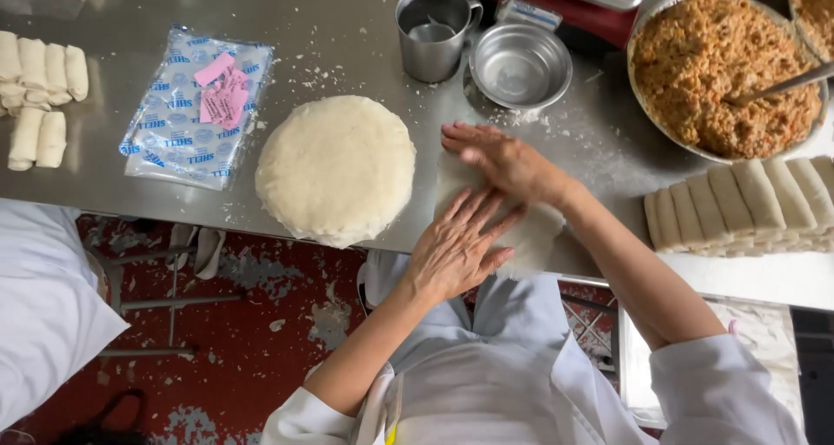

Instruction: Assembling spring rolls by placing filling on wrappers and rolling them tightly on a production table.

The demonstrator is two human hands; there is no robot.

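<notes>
Both hands, left hand (456,252) and right hand (502,160), press flat (fingers spread) on one thin wrapper (537,233).

Lighting's pretty even and bright from above, kind of cool white. My steel table (347,11) throws back a soft sheen rather than hard glare, and the little metal bowl (519,65) catches a highlight. Shadows under my hands are faint. The floor below looks dimmer. Focus is decent in the middle; my fingers look slightly smeared, and the edges bend from the wide lens.
</notes>
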